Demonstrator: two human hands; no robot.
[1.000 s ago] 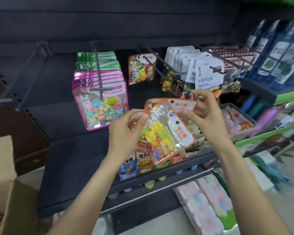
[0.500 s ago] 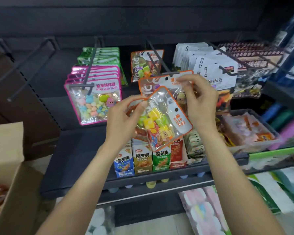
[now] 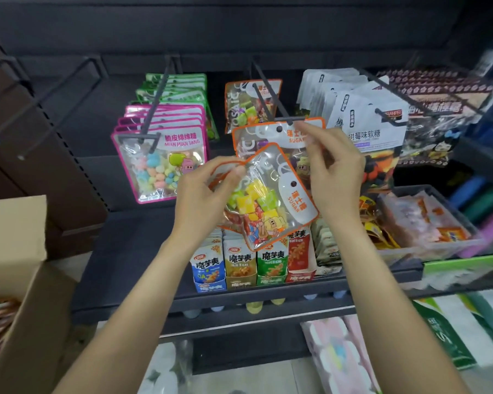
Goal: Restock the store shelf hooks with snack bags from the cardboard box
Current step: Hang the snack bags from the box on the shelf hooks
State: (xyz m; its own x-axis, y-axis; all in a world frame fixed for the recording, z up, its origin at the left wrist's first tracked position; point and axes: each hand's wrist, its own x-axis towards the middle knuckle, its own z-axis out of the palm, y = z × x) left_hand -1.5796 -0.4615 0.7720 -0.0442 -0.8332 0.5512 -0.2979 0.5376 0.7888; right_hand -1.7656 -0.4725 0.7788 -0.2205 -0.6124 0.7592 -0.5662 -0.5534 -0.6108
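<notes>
My left hand (image 3: 202, 200) pinches the corner of an orange-edged clear candy bag (image 3: 265, 200) that hangs tilted in front of me. My right hand (image 3: 333, 172) pinches the white header of a second orange-edged bag (image 3: 256, 137), held up at the tip of the middle black hook (image 3: 268, 92). Its hang hole lies just below the hook's end. Another orange bag (image 3: 248, 106) hangs further back on that hook. The cardboard box (image 3: 15, 251) stands at the lower left, with bags barely showing inside.
Pink-edged bags (image 3: 160, 155) hang on the hook to the left, with green ones behind. White bags (image 3: 373, 120) hang to the right. Two bare hooks (image 3: 54, 100) jut out at far left. Small snack boxes (image 3: 239, 265) line the shelf below.
Both hands rose toward the middle hook. My right hand lifted the rear orange bag's header up to the hook tip, while my left hand kept the front bag.
</notes>
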